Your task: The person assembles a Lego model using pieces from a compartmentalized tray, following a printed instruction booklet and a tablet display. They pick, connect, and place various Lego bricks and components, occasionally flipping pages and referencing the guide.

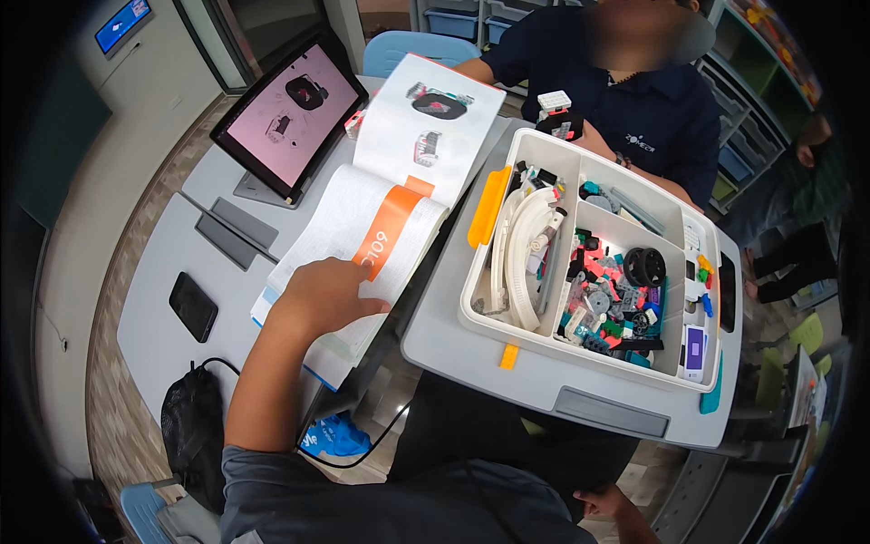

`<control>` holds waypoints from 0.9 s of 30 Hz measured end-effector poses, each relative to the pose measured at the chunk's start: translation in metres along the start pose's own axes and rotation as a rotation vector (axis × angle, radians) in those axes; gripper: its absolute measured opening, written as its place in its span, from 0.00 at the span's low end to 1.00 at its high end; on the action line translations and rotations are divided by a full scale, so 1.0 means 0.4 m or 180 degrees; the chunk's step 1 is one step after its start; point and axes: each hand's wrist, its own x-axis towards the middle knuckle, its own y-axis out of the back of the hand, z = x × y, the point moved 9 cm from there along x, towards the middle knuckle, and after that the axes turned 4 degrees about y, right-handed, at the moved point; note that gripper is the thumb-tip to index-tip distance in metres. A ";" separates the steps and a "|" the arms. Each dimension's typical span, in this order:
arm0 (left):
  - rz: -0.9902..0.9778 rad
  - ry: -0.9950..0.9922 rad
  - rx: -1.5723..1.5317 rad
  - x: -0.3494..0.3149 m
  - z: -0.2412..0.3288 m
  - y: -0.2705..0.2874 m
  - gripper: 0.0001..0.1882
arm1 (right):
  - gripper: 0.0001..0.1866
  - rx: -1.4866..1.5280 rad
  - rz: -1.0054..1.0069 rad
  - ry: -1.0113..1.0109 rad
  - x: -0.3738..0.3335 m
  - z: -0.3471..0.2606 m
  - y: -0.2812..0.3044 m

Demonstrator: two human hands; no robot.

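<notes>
i see my left hand (pixel 328 292) lying flat with fingers spread on the open instruction book (pixel 381 195), palm pressed on the lower page just beside its orange tab. the book lies on the grey table (pixel 163 299), its upper page lifted and showing pictures of a small model. my right hand (pixel 605 504) sits low by my lap at the bottom edge, only partly in view, and i cannot tell whether it is spread or curled. to the right of the book stands a white parts tray (pixel 535 150) with compartments of curved white pieces, black wheels and mixed coloured bits. a tablet (pixel 288 113) leans upright beyond the book, and a black phone (pixel 193 306) lies to the left. another person in a dark shirt (pixel 652 113) sits across the table.
</notes>
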 end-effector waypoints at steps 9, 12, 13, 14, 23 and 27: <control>0.0005 0.0107 -0.0032 -0.033 0.036 -0.001 0.40 | 0.31 -0.0014 0.0027 0.0008 -0.019 -0.010 0.015; 0.0081 0.0066 0.0048 -0.053 0.054 -0.001 0.40 | 0.30 -0.0060 -0.0020 -0.0011 0.004 0.004 0.005; 0.0154 0.0050 0.0043 -0.057 0.063 -0.001 0.40 | 0.30 -0.0085 -0.0005 -0.0046 0.002 0.000 0.004; 0.0227 0.0035 0.0037 -0.062 0.066 -0.003 0.41 | 0.30 -0.0111 0.0010 -0.0080 -0.002 -0.003 0.003; 0.0295 -0.0178 0.0227 -0.059 0.119 -0.079 0.40 | 0.30 0.0082 0.0063 0.0167 0.013 0.014 0.003; 0.0461 -0.0159 0.0436 -0.073 0.127 -0.063 0.37 | 0.29 -0.0073 0.0064 -0.0141 -0.002 -0.001 0.007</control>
